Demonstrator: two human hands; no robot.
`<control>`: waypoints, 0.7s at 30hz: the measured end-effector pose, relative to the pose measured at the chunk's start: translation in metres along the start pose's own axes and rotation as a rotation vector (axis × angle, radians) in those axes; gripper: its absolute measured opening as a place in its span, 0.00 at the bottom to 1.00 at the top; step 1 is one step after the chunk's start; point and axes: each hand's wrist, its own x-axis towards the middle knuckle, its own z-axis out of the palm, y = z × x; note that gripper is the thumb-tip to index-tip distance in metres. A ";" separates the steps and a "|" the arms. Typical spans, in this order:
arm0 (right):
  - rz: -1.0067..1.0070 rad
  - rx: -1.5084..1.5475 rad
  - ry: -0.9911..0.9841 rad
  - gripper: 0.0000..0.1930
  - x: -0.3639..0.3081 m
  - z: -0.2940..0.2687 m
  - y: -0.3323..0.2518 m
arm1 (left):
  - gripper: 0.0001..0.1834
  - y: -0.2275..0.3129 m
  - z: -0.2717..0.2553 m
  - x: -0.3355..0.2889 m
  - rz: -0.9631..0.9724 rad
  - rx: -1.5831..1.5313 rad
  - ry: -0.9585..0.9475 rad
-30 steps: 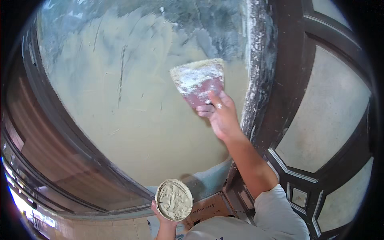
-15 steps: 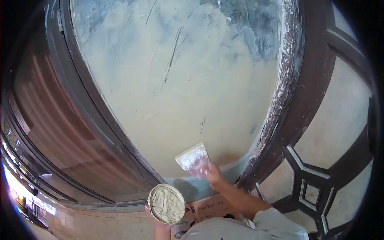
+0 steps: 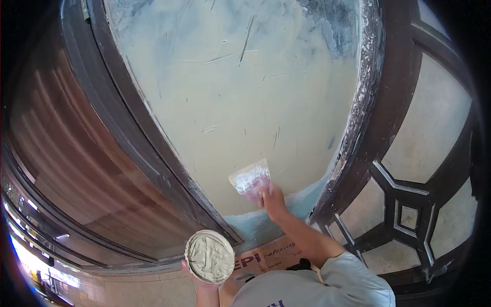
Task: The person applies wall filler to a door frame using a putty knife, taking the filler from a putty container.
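My right hand (image 3: 273,199) grips a wide putty knife (image 3: 250,177) with a pale, smeared blade. The blade lies against the lower part of a wall panel (image 3: 204,107) coated in cream filler. Uneven blue-grey patches and a few dark scratches show higher on the panel, and a bare blue strip (image 3: 255,225) runs along its bottom. At the lower left, my left hand (image 3: 193,272) holds a round tub (image 3: 210,256) from its left side and below. Thick, ridged cream filler nearly fills the tub. Most of the left fingers are hidden behind it.
Dark wooden frames border the panel; the right one has a strip of flaking white paint (image 3: 364,77). To the left hangs a brown curtain (image 3: 76,153) behind glass. Dark lattice with pale panes (image 3: 429,123) stands right. Printed cardboard (image 3: 261,258) lies on the tiled floor.
The view has shifted, so the panel and frames sit differently in it. My right hand and the putty knife appear slightly higher. The tub stays in my left hand.
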 end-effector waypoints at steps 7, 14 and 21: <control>0.262 -0.023 -0.080 0.03 -0.054 -0.027 0.094 | 0.46 0.010 -0.011 0.003 -0.070 -0.094 0.011; -0.340 0.222 -0.272 0.10 -0.003 0.077 -0.159 | 0.47 0.006 -0.010 0.003 -0.051 -0.019 -0.002; -0.172 0.026 -0.175 0.10 0.015 0.073 -0.036 | 0.47 0.003 -0.021 -0.007 -0.003 -0.105 0.015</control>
